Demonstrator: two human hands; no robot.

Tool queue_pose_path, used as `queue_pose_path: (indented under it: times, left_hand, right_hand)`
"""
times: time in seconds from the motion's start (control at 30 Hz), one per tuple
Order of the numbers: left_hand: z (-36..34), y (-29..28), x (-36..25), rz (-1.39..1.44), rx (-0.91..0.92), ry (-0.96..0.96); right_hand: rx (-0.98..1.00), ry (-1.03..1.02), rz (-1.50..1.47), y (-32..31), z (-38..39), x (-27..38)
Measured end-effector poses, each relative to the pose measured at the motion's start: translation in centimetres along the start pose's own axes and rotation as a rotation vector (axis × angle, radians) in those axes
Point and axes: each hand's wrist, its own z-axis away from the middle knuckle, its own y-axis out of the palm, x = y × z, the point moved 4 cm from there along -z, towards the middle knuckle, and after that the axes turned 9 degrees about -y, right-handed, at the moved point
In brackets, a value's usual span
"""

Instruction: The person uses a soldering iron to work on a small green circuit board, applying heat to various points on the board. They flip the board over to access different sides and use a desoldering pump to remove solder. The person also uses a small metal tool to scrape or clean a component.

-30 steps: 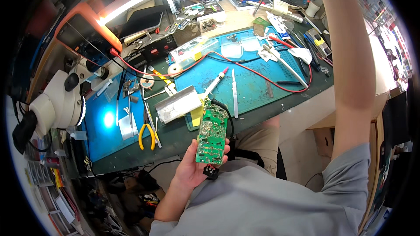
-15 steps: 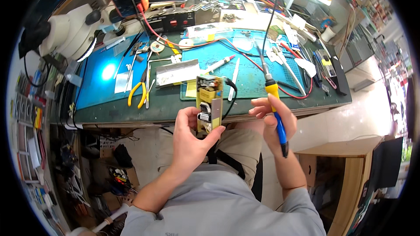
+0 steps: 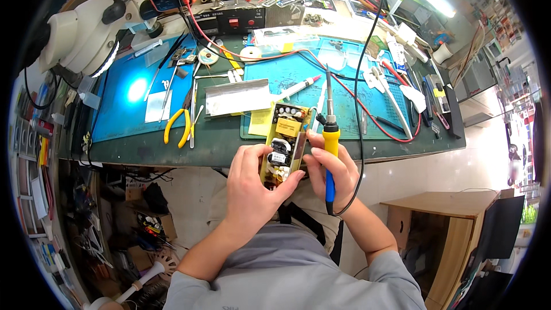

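Fingers (image 3: 251, 159) of the left hand (image 3: 248, 190) grasp a circuit board (image 3: 280, 157); at its three o'clock, the right hand's (image 3: 344, 176) clasp a soldering iron (image 3: 331, 139).

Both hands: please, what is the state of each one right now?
Left hand: closed, holding the circuit board.
Right hand: closed, holding the yellow-and-blue soldering iron.

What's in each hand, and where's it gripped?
Left hand: the circuit board, around its lower end. Right hand: the soldering iron, by its handle.
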Motion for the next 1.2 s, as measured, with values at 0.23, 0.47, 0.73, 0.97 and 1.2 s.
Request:
queue_pose_path:
  times: [0.23,0.47,0.73,0.97,1.2]
  left_hand:
    - [-1.0,-1.8,0.4,-0.018,0.155,0.014]
    - [-1.1,-2.0,1.0,0.039,0.064,0.089]
    - [-1.0,-1.7,3.1,-0.089,-0.135,0.406]
    - [-1.4,1.2,1.5,-0.059,-0.206,0.483]
    - [-1.2,2.3,1.5,-0.153,-0.206,0.393]
  right_hand:
    - [0.051,0.065,-0.108,1.1,-1.7,-0.7]
    - [0.069,0.017,-0.166,2.8,-2.5,0.2]
    - [0.115,0.008,-0.220,4.0,-2.0,1.1]
    - [-0.054,0.001,-0.121,2.4,-1.7,0.2]
    - [0.006,0.030,-0.116,1.6,-2.2,-0.8]
